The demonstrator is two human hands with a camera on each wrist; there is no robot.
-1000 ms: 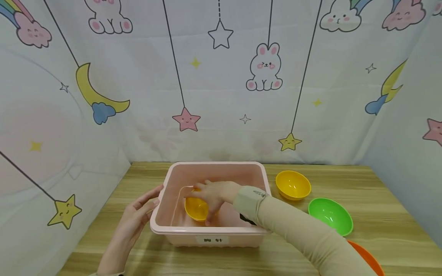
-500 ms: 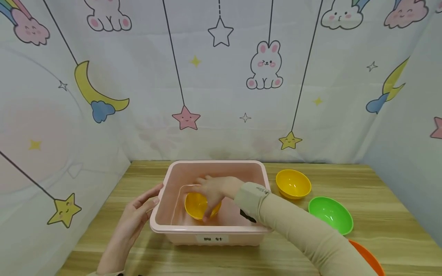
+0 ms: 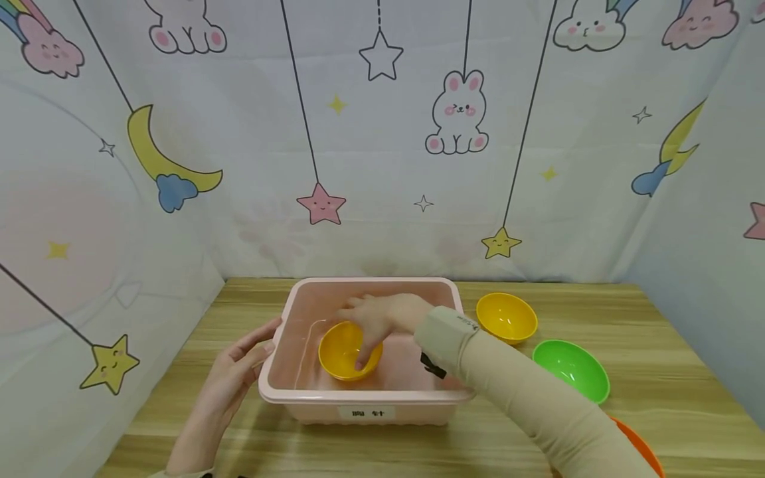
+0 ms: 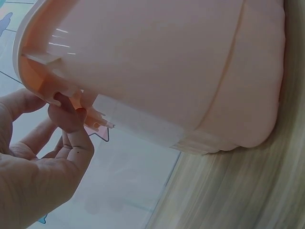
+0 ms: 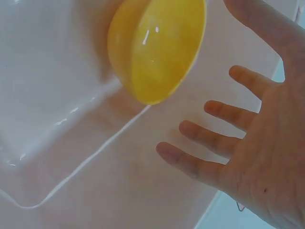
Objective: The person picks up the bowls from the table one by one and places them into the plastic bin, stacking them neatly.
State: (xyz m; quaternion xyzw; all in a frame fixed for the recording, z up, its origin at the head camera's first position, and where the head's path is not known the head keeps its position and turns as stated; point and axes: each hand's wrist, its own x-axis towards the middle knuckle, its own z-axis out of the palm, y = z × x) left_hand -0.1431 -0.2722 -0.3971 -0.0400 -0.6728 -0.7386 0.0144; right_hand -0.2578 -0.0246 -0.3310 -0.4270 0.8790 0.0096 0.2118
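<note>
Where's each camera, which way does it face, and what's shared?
Head: worn there, facing forward and down at the pink bin; left hand, right hand and right sleeve show.
Left wrist: worn there, facing the pink bin's outer side; left hand shows.
Right wrist: worn there, facing the pink bin's inside; right hand shows.
Head and right wrist views share the yellow bowl inside.

At lower right, a yellow bowl (image 3: 507,317), a green bowl (image 3: 570,370) and an orange rim (image 3: 641,443) on the counter (image 3: 675,378); above, cloth (image 3: 382,146) printed with a moon (image 3: 157,162), left, and rabbit (image 3: 457,119).
</note>
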